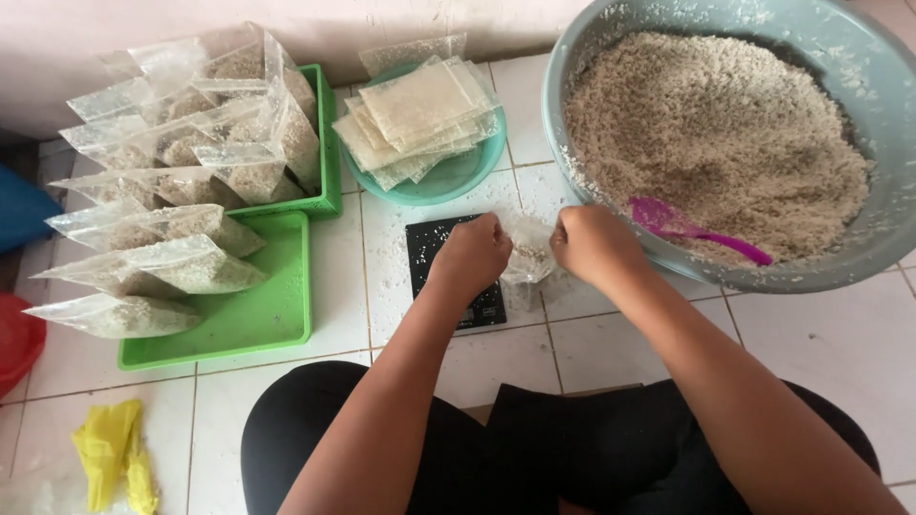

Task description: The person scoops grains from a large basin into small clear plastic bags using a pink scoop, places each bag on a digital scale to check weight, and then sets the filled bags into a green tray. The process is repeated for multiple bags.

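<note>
My left hand (474, 252) and my right hand (592, 240) both grip a small clear plastic bag (528, 259) with a little pale grain in it, one hand on each side. The bag hangs over a small black scale (425, 250) on the white tiled floor. Just right of my right hand lies a large grey-green basin (859, 114) heaped with pale grain, with a purple scoop (687, 227) resting in it.
A teal bowl (448, 181) holds flat filled packets. At the left, a green tray (258, 315) and a green basket (329, 143) carry several filled bags. A yellow plastic scrap (114, 453) lies near my knee. Loose grains dot the tiles.
</note>
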